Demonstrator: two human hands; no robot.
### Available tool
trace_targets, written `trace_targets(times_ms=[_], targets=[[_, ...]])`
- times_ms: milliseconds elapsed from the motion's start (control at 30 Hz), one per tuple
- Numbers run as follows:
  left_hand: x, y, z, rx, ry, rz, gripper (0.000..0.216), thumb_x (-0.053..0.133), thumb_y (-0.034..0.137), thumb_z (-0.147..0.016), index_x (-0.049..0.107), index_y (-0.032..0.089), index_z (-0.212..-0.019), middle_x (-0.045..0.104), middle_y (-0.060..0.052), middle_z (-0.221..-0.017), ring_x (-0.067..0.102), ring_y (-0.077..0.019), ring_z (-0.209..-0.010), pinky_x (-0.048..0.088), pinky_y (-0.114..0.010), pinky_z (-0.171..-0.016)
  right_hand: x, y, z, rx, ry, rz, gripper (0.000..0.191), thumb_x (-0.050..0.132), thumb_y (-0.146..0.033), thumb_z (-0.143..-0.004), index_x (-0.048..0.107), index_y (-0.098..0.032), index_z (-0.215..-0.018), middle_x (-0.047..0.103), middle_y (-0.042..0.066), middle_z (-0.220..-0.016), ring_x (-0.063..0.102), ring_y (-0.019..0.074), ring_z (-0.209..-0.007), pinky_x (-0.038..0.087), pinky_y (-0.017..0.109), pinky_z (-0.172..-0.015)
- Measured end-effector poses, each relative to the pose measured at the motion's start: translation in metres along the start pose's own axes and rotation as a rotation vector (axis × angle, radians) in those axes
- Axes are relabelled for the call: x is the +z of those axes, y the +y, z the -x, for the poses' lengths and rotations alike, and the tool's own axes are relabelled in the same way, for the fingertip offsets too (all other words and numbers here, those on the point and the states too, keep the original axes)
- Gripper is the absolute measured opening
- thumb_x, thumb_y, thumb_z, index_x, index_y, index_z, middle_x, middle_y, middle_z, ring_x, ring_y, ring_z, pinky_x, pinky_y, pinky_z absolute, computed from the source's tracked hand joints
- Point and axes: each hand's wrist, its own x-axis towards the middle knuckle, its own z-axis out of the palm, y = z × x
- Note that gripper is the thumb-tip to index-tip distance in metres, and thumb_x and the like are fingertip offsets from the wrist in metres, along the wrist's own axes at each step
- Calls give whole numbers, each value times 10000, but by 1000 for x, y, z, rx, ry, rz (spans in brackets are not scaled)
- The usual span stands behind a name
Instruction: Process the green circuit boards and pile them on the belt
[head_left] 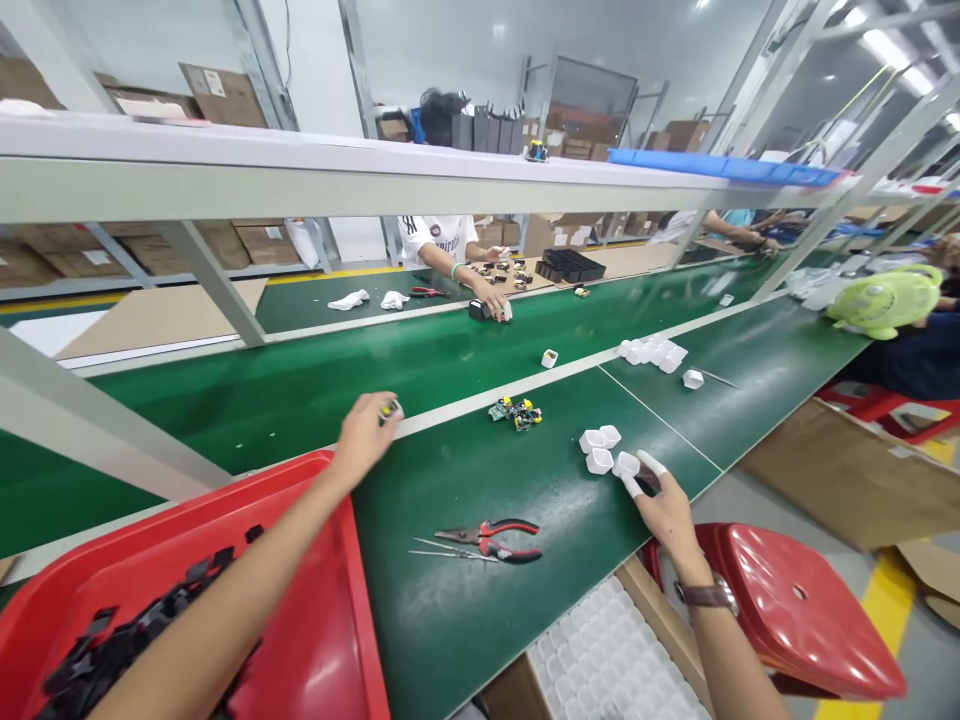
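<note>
My left hand (363,437) is closed on a small white plastic cup (391,408) with a yellow part showing inside, over the rail beside the conveyor belt. With thumb and finger, my right hand (666,510), wearing white finger covers, grips an upright white cup (626,464). Three similar white cups (599,461) stand close to its left. Between my hands lies a small heap of circuit boards (516,412) with yellow components. Nearer to me are red-handled pliers (491,538) and metal tweezers (454,551).
A red tray (330,580) with black parts stands at left. On the belt (315,375) sits another filled white cup (550,358). More cups (652,352) lie at right. A co-worker's hand (491,298) reaches over the belt's far side. A red stool (810,610) stands at lower right.
</note>
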Motion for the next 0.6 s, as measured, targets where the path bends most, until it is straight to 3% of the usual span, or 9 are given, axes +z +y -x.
trace_targets(times_ms=[100, 167, 267, 367, 400, 500, 600], targets=[[-27, -3, -24, 63, 87, -70, 368, 644, 385, -992, 622, 159, -1282, 654, -99, -1289, 676, -265, -1099, 579, -474, -927, -5, -17, 18, 17, 1, -11, 620, 655, -508, -845, 632, -139, -1342, 743, 161, -1127, 733, 305, -911, 589, 519, -909], [-23, -6, -24, 114, 108, -112, 442, 679, 416, -956, 606, 158, -1308, 636, -134, -1328, 651, -302, -1165, 549, -520, -979, 1, -40, 30, -13, -68, -74, 580, 676, -468, -867, 625, -168, -1361, 747, 132, -1129, 739, 278, -885, 605, 482, -890], [20, -7, 5, 216, 34, -151, 668, 828, 468, -786, 601, 176, -1342, 638, -176, -1354, 635, -360, -1226, 545, -540, -1005, 23, -91, 44, -134, -241, -254, 503, 711, -391, -888, 641, -195, -1346, 745, 123, -1144, 733, 272, -922, 591, 484, -938], [73, -6, 49, 343, -177, -142, 818, 931, 372, -641, 604, 290, -1387, 656, -87, -1401, 696, -297, -1182, 622, -406, -937, 48, -143, 50, -270, -449, -405, 431, 710, -342, -917, 648, -239, -1331, 755, 89, -1152, 743, 247, -966, 609, 419, -933], [84, -6, 61, 385, -226, -138, 685, 868, 304, -740, 615, 299, -1376, 667, -73, -1394, 697, -269, -1197, 607, -391, -979, 56, -157, 48, -313, -529, -428, 416, 702, -341, -932, 646, -254, -1335, 766, 69, -1140, 751, 232, -968, 619, 388, -920], [88, -9, 82, 416, -153, -136, 347, 641, 197, -946, 662, 250, -1289, 712, -100, -1310, 706, -237, -1188, 580, -413, -1029, 74, -176, 30, -416, -633, -390, 338, 631, -357, -995, 656, -269, -1320, 783, 43, -1110, 763, 203, -936, 637, 345, -878], [69, -11, 91, 326, -56, -131, 242, 632, 240, -963, 685, 247, -1200, 728, -103, -1267, 733, -234, -1121, 625, -372, -927, 94, -172, -11, -424, -489, -295, 324, 607, -334, -997, 663, -215, -1293, 721, 128, -1244, 722, 260, -1047, 589, 463, -985]])
